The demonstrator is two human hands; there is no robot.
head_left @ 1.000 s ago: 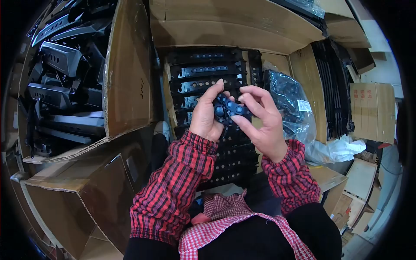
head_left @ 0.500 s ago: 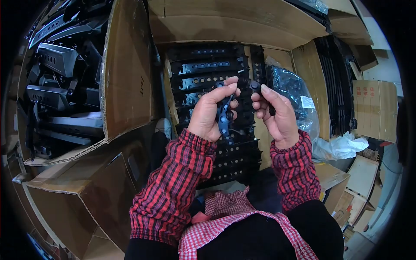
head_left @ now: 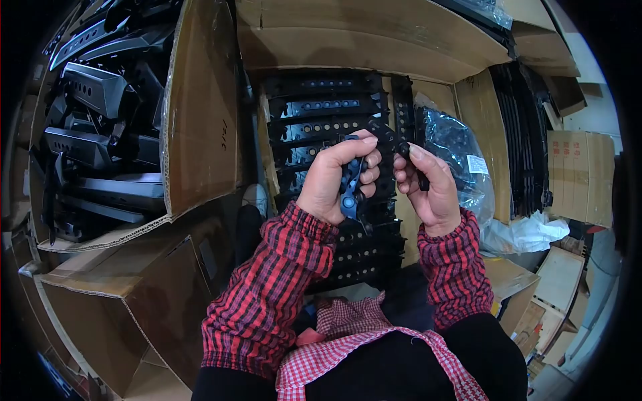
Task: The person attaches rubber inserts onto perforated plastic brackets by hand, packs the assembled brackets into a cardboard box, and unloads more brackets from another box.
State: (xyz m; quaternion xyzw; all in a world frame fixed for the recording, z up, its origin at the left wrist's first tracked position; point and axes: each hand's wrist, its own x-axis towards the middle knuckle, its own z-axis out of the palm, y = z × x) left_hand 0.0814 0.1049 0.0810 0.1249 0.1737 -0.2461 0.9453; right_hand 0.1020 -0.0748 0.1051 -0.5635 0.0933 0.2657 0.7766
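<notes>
My left hand (head_left: 326,179) is closed around a dark strip of round buttons (head_left: 348,203), whose lower end hangs below the fingers. A small black part (head_left: 404,149) sits pinched between the thumb and fingers of my right hand (head_left: 432,190); its kind is not clear. Both hands are close together above rows of black panels (head_left: 328,105), which have lines of round holes and lie in a large open cardboard box (head_left: 361,40). Part of the strip is hidden inside my left fist.
At the left, a cardboard box (head_left: 200,113) holds a pile of black plastic housings (head_left: 97,90). A clear plastic bag (head_left: 451,147) of dark parts lies right of the panels. An open carton (head_left: 87,321) stands at lower left, and a smaller carton (head_left: 580,174) at far right.
Both hands have dropped slightly in view, still holding their parts. The strip in my left hand has turned, and its lower round end now faces up more plainly.
</notes>
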